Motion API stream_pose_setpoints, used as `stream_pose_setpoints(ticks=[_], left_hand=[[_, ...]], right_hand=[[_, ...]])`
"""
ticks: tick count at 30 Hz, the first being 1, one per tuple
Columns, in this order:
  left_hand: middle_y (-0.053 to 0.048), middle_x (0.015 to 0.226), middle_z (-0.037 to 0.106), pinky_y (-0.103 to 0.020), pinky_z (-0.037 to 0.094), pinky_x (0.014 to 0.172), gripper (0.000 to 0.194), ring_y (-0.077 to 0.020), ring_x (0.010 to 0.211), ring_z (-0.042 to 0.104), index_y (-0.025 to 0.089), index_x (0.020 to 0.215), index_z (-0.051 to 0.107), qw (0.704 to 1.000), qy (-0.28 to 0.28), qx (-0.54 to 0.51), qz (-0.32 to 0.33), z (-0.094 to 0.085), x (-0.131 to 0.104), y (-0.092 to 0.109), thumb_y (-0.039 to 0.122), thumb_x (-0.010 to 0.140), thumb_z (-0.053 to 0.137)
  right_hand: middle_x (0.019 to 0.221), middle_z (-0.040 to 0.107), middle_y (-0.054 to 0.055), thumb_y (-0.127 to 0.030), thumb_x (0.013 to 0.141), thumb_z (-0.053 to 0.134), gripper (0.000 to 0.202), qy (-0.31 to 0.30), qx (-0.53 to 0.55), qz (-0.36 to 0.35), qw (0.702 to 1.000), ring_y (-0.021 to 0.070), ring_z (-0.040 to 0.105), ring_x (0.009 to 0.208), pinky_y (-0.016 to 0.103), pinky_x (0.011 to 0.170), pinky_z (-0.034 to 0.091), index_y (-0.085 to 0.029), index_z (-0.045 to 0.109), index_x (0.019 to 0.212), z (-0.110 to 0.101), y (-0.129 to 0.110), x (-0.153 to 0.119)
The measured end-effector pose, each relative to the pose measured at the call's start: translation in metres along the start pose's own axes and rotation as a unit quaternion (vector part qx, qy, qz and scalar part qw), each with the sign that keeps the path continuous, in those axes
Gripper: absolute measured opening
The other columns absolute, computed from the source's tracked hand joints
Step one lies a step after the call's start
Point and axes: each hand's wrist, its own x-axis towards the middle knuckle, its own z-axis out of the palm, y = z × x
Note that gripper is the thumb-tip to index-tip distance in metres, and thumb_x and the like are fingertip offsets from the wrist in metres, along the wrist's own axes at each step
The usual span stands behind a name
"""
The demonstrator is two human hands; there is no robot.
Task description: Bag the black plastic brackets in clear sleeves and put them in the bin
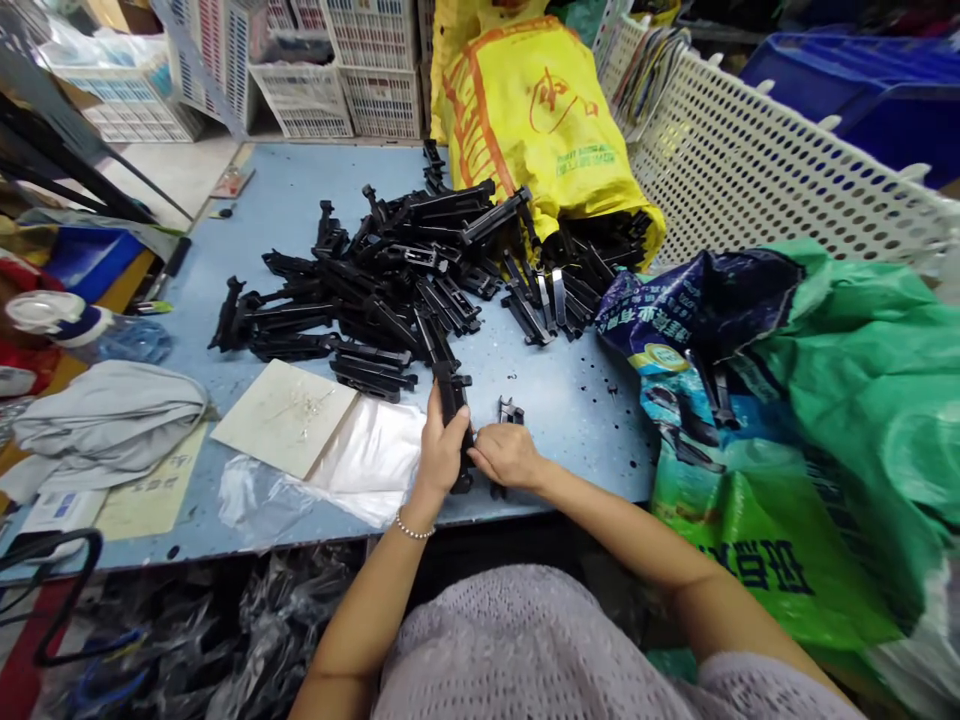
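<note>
My left hand [442, 445] is wrapped around a long black plastic part [450, 400], which looks like a bracket or rail and stands over the table's near edge. Against the lower side of that part, my right hand [506, 455] is closed, thumb and fingertips pressed close to it. What those fingers pinch is hidden. Another black part [511, 410] shows above and below my right hand; whether it is gripped or lies underneath, I cannot tell. Beyond my hands, a large heap of similar black parts [360, 290] covers the middle of the blue table [292, 180].
A yellow sack [540, 110] spills black parts at the back. Green and blue sacks [840, 350] lie to the right, before a white perforated crate [787, 150]. Left are a beige square board [285, 415], white plastic film [375, 450], grey cloth [112, 415] and a bottle [90, 325].
</note>
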Motion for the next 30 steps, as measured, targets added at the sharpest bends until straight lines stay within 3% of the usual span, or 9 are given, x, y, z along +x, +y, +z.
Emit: stream_pose_setpoints(ticks=[4, 7, 10, 13, 16, 19, 24, 27, 30], left_hand=[[-0.012, 0.097, 0.071, -0.037, 0.049, 0.082, 0.053, -0.0265, 0.09, 0.067, 0.019, 0.133, 0.054, 0.975, -0.027, 0.217, -0.026, 0.005, -0.005, -0.023, 0.053, 0.095, 0.042], [-0.014, 0.078, 0.071, -0.04, 0.049, 0.077, 0.065, -0.0306, 0.079, 0.07, 0.013, 0.146, 0.04, 0.916, -0.064, 0.39, -0.07, 0.014, -0.015, -0.039, 0.053, 0.096, 0.037], [-0.017, 0.077, 0.071, -0.045, 0.049, 0.079, 0.069, -0.0338, 0.082, 0.071, 0.011, 0.148, 0.037, 0.879, -0.069, 0.469, -0.053, 0.017, -0.02, -0.046, 0.056, 0.096, 0.034], [-0.02, 0.109, 0.069, -0.048, 0.047, 0.091, 0.066, -0.0328, 0.103, 0.066, 0.016, 0.142, 0.047, 0.928, -0.049, 0.37, 0.014, 0.012, -0.013, -0.042, 0.06, 0.094, 0.036], [-0.017, 0.132, 0.058, -0.043, 0.046, 0.098, 0.069, -0.0261, 0.114, 0.061, 0.022, 0.145, 0.039, 0.992, -0.061, 0.101, 0.035, 0.01, 0.003, -0.027, 0.065, 0.092, 0.038], [-0.012, 0.126, 0.06, -0.037, 0.05, 0.091, 0.06, -0.021, 0.106, 0.063, 0.023, 0.135, 0.046, 0.986, -0.077, -0.146, -0.005, 0.014, 0.014, -0.01, 0.064, 0.093, 0.039], [0.0, 0.088, 0.061, -0.024, 0.049, 0.066, 0.036, -0.0108, 0.072, 0.059, 0.021, 0.11, 0.058, 0.973, -0.07, -0.206, -0.078, 0.021, 0.002, 0.01, 0.045, 0.084, 0.067], [0.001, 0.082, 0.057, -0.022, 0.047, 0.061, 0.041, -0.01, 0.068, 0.056, 0.022, 0.118, 0.055, 0.956, -0.106, -0.246, -0.12, 0.022, -0.007, 0.016, 0.043, 0.085, 0.067], [0.002, 0.081, 0.056, -0.022, 0.047, 0.059, 0.039, -0.0091, 0.065, 0.055, 0.023, 0.116, 0.054, 0.957, -0.065, -0.257, -0.117, 0.019, -0.007, 0.019, 0.043, 0.086, 0.066]], right_hand=[[0.079, 0.063, 0.007, -0.042, 0.103, 0.034, 0.04, -0.015, -0.025, 0.126, 0.992, 0.0198, 0.056, 0.077, 0.029, 0.066, 0.037, -0.02, 0.061, 0.083, -0.029, 0.055, 0.043], [0.112, 0.061, 0.02, -0.033, 0.098, 0.045, 0.026, 0.102, -0.111, 0.341, 0.928, 0.0287, 0.051, 0.105, 0.035, 0.079, 0.039, -0.013, 0.061, 0.106, -0.067, 0.112, 0.083], [0.117, 0.058, 0.029, -0.031, 0.094, 0.053, 0.029, 0.114, -0.04, 0.425, 0.897, 0.0347, 0.044, 0.117, 0.04, 0.086, 0.038, -0.005, 0.063, 0.103, -0.09, 0.148, 0.101], [0.093, 0.066, 0.019, -0.041, 0.096, 0.05, 0.036, 0.083, 0.03, 0.413, 0.906, 0.0282, 0.056, 0.1, 0.035, 0.08, 0.041, -0.01, 0.066, 0.086, -0.084, 0.141, 0.089], [0.077, 0.066, 0.006, -0.056, 0.098, 0.037, 0.053, 0.034, 0.165, 0.346, 0.923, 0.0187, 0.059, 0.076, 0.029, 0.069, 0.045, -0.014, 0.065, 0.082, -0.06, 0.096, 0.057], [0.074, 0.063, 0.003, -0.063, 0.097, 0.032, 0.059, -0.024, 0.351, 0.238, 0.905, 0.0166, 0.057, 0.069, 0.029, 0.066, 0.046, -0.017, 0.064, 0.082, -0.043, 0.045, 0.029], [0.089, 0.061, 0.011, -0.068, 0.095, 0.028, 0.061, 0.115, 0.085, 0.15, 0.978, 0.025, 0.055, 0.089, 0.039, 0.084, 0.043, -0.019, 0.063, 0.086, -0.054, 0.028, 0.037], [0.089, 0.059, 0.013, -0.071, 0.092, 0.03, 0.06, 0.096, -0.007, 0.054, 0.994, 0.0272, 0.053, 0.09, 0.042, 0.084, 0.042, -0.02, 0.061, 0.086, -0.062, 0.045, 0.062], [0.074, 0.055, 0.008, -0.061, 0.099, 0.02, 0.058, 0.058, 0.009, 0.066, 0.996, 0.0225, 0.052, 0.076, 0.036, 0.075, 0.041, -0.022, 0.055, 0.075, -0.06, 0.044, 0.073]])
